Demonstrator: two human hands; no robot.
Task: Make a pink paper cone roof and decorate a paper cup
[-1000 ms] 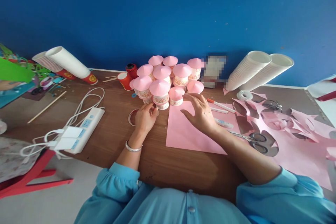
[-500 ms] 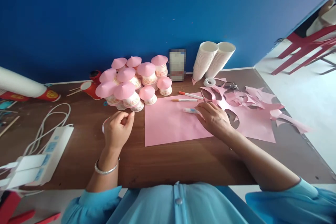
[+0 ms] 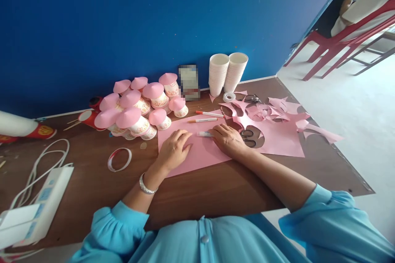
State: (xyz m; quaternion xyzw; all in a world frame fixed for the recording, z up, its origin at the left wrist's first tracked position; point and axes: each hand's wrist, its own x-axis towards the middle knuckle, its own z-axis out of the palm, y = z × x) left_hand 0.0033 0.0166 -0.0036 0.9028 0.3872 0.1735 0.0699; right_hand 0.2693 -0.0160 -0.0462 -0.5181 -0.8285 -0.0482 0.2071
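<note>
My right hand (image 3: 228, 139) rests over the pink paper sheet (image 3: 194, 160), its fingers round one end of a small whitish tube that looks like a glue stick (image 3: 203, 134). The tube's other end points left toward my left hand (image 3: 174, 148). That hand hovers over the sheet's left part, thumb apart from the fingers, with nothing in it. Above the tube lie a brown-tipped marker (image 3: 203, 120) and a red-tipped marker (image 3: 210, 114). Black scissor handles (image 3: 249, 144) show through a round cut-out beside my right wrist.
Paper cups with pink cone tops (image 3: 128, 118) cluster at the back left. Two white cup stacks (image 3: 219, 74) stand by the wall, near a tape roll (image 3: 229, 97). Pink offcuts (image 3: 259, 111) lie right. A ring (image 3: 129, 158) and a power strip (image 3: 52, 201) are left.
My left hand has moved right from bare table onto the pink sheet and opened its fingers, uncovering the ring. My right hand stays at the glue stick. The view has shifted right.
</note>
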